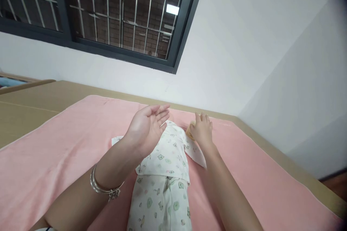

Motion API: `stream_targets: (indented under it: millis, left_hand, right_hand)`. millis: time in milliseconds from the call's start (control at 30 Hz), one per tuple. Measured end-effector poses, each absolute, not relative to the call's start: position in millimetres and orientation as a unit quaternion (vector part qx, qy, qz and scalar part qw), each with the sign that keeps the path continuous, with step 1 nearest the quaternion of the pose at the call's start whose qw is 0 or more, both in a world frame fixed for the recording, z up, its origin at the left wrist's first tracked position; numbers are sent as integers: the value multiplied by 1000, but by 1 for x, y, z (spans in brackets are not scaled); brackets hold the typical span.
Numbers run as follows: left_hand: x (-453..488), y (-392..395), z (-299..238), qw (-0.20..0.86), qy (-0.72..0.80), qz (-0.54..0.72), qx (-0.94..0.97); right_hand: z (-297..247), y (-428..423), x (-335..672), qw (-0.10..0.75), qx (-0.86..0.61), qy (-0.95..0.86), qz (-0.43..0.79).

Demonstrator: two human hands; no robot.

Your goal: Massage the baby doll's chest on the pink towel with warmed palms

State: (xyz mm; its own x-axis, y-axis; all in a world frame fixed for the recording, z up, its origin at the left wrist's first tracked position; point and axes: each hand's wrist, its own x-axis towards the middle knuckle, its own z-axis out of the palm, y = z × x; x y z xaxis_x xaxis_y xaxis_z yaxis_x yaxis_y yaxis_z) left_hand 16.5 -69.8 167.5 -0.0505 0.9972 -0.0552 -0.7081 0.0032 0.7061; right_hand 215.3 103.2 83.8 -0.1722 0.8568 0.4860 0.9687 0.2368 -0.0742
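Observation:
My left hand (149, 128) is open, palm turned up and fingers stretched out, above the upper left of a small white printed top (168, 158). It holds nothing and hides part of the top. Silver bangles circle my left wrist. At the top's right sleeve (194, 151), my right hand (202, 130) has its fingers curled over a small yellow rounded object (189, 132), mostly hidden by the hand; its kind is not clear. Matching printed trousers (161, 202) lie below the top. Whether anything is inside the clothes I cannot tell.
A pink blanket (89, 126) with some wrinkles lies under the clothes on a tan surface (35, 97). Behind it rises a white wall (217, 61) with a dark-framed, barred window (121, 11). Another wall (311, 90) stands at the right.

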Motion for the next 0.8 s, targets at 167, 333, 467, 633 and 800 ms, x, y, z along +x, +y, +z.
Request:
stream_targets:
  millis: [167,333,467,633,800]
  left_hand:
    - [27,-71,167,663,302,649,219]
    - [44,-82,161,681,265,629,265]
    - [50,-90,154,641,270,646,314]
    - [53,-99,149,529,314,697,368]
    - [67,-126,144,554,310,640,433]
  right_hand:
    - [106,55,194,370,-455,-807,64]
    - [113,-14,171,427,-288,-824,235]
    - [111,-59,166,395,-235,-854,244]
    - [111,-97,167,364,-126,-891,242]
    - [114,-90,179,398,-71,-882,242]
